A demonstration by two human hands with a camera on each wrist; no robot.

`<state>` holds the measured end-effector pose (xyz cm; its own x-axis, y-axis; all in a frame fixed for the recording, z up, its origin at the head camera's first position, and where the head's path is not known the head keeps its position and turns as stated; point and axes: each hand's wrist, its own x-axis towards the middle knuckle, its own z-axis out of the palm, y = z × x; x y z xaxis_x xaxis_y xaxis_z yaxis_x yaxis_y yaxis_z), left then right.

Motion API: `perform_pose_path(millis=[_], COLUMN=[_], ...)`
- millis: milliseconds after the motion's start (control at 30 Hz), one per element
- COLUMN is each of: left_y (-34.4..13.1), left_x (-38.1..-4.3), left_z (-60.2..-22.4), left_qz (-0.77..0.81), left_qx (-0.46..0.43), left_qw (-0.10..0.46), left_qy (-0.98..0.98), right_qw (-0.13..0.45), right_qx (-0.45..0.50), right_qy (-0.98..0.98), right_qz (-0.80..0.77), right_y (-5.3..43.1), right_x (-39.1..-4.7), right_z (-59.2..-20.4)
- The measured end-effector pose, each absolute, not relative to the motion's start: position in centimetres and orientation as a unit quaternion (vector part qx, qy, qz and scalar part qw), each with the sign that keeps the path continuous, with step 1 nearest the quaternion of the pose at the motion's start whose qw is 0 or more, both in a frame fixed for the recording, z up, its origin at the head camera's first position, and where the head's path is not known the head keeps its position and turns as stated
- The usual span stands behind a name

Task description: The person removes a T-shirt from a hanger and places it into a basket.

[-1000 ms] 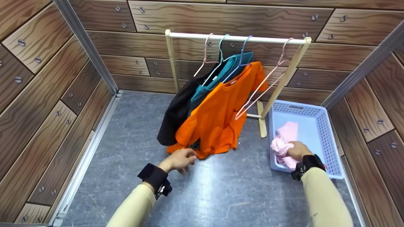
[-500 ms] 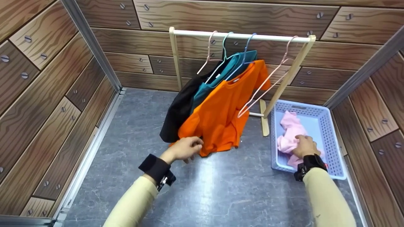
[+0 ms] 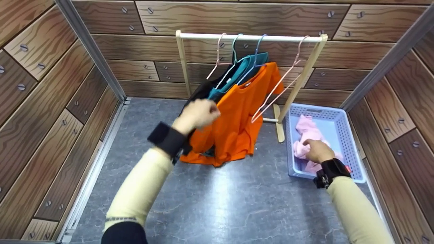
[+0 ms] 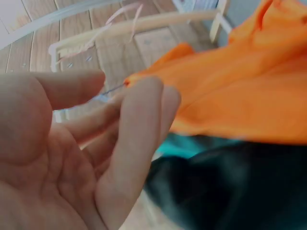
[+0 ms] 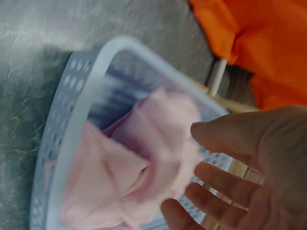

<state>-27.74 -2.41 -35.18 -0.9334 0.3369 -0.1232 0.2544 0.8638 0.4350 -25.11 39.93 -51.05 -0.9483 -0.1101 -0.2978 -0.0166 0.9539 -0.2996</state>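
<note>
My left hand (image 3: 199,113) is raised in front of the garments on the rack, blurred by motion. In the left wrist view its fingers curl loosely with nothing between them, close to an orange T-shirt (image 4: 240,96). Over the basket, my right hand (image 3: 318,150) hovers at a crumpled pink garment (image 3: 308,132). The right wrist view shows that hand's fingers spread and apart from the pink cloth (image 5: 163,124). The light blue plastic basket (image 3: 352,145) stands on the floor at the right.
A wooden clothes rack (image 3: 278,37) stands against the back wall. Black and teal garments (image 3: 217,93) hang beside the orange one. A bare pink hanger (image 3: 271,100) hangs at the rack's right end, near the basket. Wood-patterned walls enclose the grey floor (image 3: 217,206).
My left hand has risen from the orange shirt's hem to about mid-height of the clothes. My right hand has let go of the pink garment, which now lies more spread in the basket.
</note>
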Motion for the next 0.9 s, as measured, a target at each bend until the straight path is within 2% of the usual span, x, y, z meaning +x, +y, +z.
perform_pose_path(millis=[100,167,433,700,900], left_y=[-1.8,-1.2,2.0,3.9,4.5], left_x=[-29.6,-30.6,-32.3,-33.1,-33.4], left_z=[-33.9,-33.7,-34.4,-35.5,-36.3], left_qz=[0.204,0.208,0.222,0.195,0.171], left_qx=[0.127,0.109,0.082,0.045,0.058], left_qw=[0.041,0.022,0.063,0.053,0.029], left_qy=[0.970,0.972,0.970,0.978,0.983], right_qw=[0.134,0.124,0.125,0.135,0.140], right_qx=[-0.066,-0.084,-0.143,-0.133,-0.119], right_qy=[0.977,0.976,0.969,0.971,0.974], right_qz=[-0.154,-0.159,-0.157,-0.143,-0.133], right_y=[38.4,37.3,33.7,32.9,33.0], right_x=[-24.7,-24.4,-22.6,-21.5,-20.6], right_z=[-50.7,-50.7,-51.3,-52.0,-52.9])
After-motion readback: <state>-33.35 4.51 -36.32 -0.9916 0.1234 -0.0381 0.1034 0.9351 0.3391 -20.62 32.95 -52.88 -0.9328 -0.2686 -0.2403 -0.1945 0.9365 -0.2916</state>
